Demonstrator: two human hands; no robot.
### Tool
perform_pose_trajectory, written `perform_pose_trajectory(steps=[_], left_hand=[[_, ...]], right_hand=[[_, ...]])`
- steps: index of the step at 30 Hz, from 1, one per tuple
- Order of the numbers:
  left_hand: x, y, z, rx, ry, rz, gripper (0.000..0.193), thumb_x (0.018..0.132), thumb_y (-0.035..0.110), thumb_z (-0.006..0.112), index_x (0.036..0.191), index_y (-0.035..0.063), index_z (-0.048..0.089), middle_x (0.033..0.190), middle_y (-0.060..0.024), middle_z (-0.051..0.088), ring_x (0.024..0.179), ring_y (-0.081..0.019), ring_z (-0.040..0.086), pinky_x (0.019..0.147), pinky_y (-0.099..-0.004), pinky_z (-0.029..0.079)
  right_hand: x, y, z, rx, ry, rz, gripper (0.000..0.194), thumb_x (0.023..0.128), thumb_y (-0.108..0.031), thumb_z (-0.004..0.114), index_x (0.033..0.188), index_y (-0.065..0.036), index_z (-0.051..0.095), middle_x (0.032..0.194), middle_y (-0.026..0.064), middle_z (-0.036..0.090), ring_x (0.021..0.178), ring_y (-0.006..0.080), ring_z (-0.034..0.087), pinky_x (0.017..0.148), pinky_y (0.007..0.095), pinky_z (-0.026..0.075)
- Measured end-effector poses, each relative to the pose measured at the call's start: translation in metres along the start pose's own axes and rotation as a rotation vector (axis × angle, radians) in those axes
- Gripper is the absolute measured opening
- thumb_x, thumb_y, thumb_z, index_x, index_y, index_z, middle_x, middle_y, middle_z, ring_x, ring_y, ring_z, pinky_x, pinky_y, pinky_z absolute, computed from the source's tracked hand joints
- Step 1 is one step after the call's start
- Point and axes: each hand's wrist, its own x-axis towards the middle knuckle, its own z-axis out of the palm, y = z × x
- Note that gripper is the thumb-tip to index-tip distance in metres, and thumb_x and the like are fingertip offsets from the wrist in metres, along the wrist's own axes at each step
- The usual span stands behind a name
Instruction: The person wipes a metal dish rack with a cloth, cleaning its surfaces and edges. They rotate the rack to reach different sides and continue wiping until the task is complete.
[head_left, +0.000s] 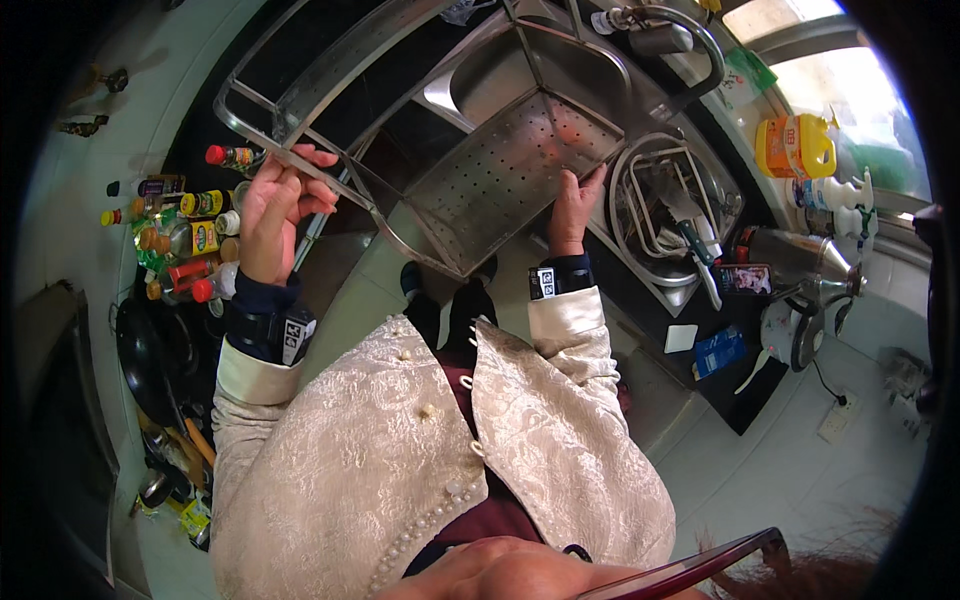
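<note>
A metal rack (480, 187) with a perforated lower shelf and a tubular frame is held up in front of me, over the floor and partly over the sink (495, 82). My left hand (281, 206) is at the frame's left rail, with the rail passing between its bent fingers. At the right end of the perforated shelf, my right hand (576, 210) grips the edge, thumb on the near face; its other fingers are largely hidden behind the metal.
Sauce bottles (199, 236) and a black wok (146, 364) stand at left. To the right are a basin (652, 262) with knives over it, a phone (742, 279), a steel kettle (810, 262) and a yellow jug (795, 146). A curved faucet (712, 67) rises beside the sink.
</note>
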Motion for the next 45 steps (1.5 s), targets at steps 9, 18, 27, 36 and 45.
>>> perform_pose_trajectory(steps=[9, 18, 27, 36, 45], left_hand=[[0.018, -0.008, 0.03, 0.212, -0.046, 0.164, 0.026, 0.103, 0.024, 0.058, 0.113, 0.001, 0.066, 0.105, -0.01, 0.07, 0.095, -0.0167, 0.063, 0.094, -0.0318, 0.047], [0.015, -0.003, 0.06, -0.064, -0.107, 0.032, 0.037, 0.104, 0.04, 0.055, 0.097, 0.0032, 0.056, 0.068, 0.0011, 0.04, 0.07, -0.0133, 0.044, 0.088, -0.0389, 0.048], [0.024, -0.015, 0.045, -0.008, 0.139, -0.037, 0.021, 0.1, 0.025, 0.063, 0.092, 0.0081, 0.054, 0.069, 0.0024, 0.05, 0.059, -0.0095, 0.046, 0.075, -0.0347, 0.051], [0.02, -0.026, 0.055, 0.09, 0.239, -0.095, 0.021, 0.097, 0.018, 0.067, 0.111, 0.0057, 0.059, 0.099, -0.0084, 0.07, 0.085, -0.0175, 0.071, 0.079, -0.0341, 0.06], [0.028, -0.022, 0.052, 0.168, 0.202, -0.119, 0.021, 0.097, 0.022, 0.068, 0.109, 0.0061, 0.06, 0.098, -0.0076, 0.07, 0.082, -0.0151, 0.068, 0.077, -0.0303, 0.058]], right_hand=[[-0.015, 0.032, -0.03, 0.01, 0.009, 0.0, 0.045, 0.092, -0.005, 0.058, 0.134, 0.002, 0.042, 0.129, 0.0138, 0.056, 0.116, 0.021, 0.055, 0.103, 0.0323, 0.043], [-0.042, 0.057, -0.018, -0.389, 0.12, 0.131, 0.044, 0.088, -0.013, 0.073, 0.121, 0.003, 0.05, 0.109, 0.019, 0.068, 0.091, 0.0274, 0.067, 0.084, 0.0363, 0.052], [-0.018, -0.031, -0.025, -0.761, -0.192, 0.461, 0.03, 0.085, -0.027, 0.068, 0.088, 0.003, 0.065, 0.068, 0.0161, 0.066, 0.063, 0.0268, 0.067, 0.063, 0.0395, 0.052], [0.083, 0.069, 0.036, -1.119, -0.195, -0.416, 0.027, 0.079, -0.015, 0.066, 0.102, 0.0, 0.068, 0.102, 0.0219, 0.068, 0.099, 0.0423, 0.064, 0.084, 0.0481, 0.052], [-0.05, 0.12, 0.15, -0.995, -0.697, -0.638, 0.016, 0.077, -0.01, 0.065, 0.093, -0.01, 0.07, 0.099, 0.0141, 0.065, 0.092, 0.0333, 0.065, 0.075, 0.0448, 0.055]])
